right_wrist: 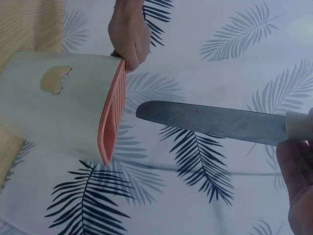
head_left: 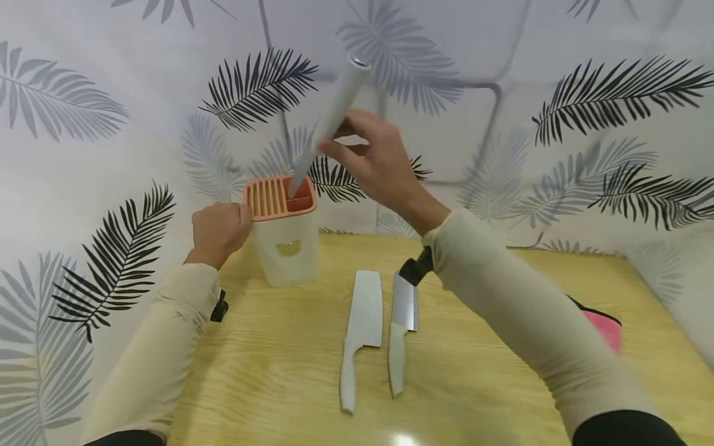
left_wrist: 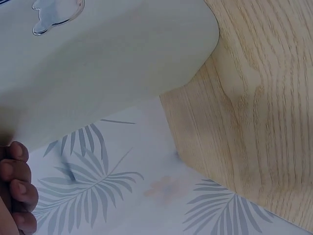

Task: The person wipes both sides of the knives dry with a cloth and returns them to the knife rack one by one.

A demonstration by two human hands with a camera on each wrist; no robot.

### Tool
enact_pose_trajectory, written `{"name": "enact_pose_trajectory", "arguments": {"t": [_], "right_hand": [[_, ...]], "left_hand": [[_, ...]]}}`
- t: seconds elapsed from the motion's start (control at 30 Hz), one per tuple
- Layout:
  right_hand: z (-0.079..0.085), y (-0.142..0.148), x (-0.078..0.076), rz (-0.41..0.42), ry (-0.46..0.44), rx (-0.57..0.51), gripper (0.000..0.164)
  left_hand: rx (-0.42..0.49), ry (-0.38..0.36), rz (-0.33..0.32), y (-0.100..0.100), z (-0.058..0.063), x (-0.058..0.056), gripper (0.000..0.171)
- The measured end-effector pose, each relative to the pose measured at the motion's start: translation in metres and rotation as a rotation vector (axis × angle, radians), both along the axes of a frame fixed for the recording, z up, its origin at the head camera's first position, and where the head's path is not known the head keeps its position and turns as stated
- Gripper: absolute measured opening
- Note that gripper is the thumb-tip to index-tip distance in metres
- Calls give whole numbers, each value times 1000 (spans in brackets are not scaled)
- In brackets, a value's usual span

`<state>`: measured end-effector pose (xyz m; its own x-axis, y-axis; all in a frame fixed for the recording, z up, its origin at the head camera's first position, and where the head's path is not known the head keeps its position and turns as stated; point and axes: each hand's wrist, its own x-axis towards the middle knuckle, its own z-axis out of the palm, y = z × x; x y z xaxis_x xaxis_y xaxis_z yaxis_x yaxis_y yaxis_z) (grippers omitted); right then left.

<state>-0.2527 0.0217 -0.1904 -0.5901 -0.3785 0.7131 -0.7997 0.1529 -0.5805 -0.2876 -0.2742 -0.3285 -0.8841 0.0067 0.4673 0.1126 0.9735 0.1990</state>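
In my right hand [head_left: 379, 155] is a kitchen knife [head_left: 341, 99], pinched by its pale handle. Its blade [right_wrist: 210, 120] slants down toward the holder, and in the right wrist view the tip is apart from the opening. The cream knife holder [head_left: 286, 251] stands upright on the table, with an orange slotted top and a small bear-shaped window. My left hand [head_left: 220, 230] grips the holder's left rim, the thumb at the top edge. Curled fingertips [left_wrist: 24, 191] show beside the holder wall in the left wrist view.
A broad white cleaver [head_left: 366, 306] lies on the wooden table [head_left: 268, 359], handle toward me. Right of it lies a narrower cleaver-shaped knife [head_left: 404, 303] with a shiny blade. A pink item with black edging [head_left: 605, 328] is partly behind my right sleeve. Leaf-patterned cloth [head_left: 446, 49] hangs behind.
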Motion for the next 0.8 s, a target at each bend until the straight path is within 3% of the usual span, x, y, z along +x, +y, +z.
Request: {"name": "enact_pose_trajectory", "arguments": {"t": [0.13, 0.27, 0.43, 0.6, 0.8], "right_hand": [[2, -40, -15, 18, -63, 40, 35], [3, -68, -24, 2, -50, 80, 34], [-1, -88, -31, -40, -41, 140, 38], [-12, -98, -38, -86, -81, 233, 43], [-38, -110, -51, -69, -134, 275, 40]], "left_hand": [[-22, -5, -13, 0, -5, -1, 50], [-17, 18, -53, 4, -6, -4, 47], [-45, 102, -74, 7, -5, -8, 46], [-80, 174, -94, 5, -5, -9, 45], [-61, 158, -95, 0, -6, -8, 46]]}}
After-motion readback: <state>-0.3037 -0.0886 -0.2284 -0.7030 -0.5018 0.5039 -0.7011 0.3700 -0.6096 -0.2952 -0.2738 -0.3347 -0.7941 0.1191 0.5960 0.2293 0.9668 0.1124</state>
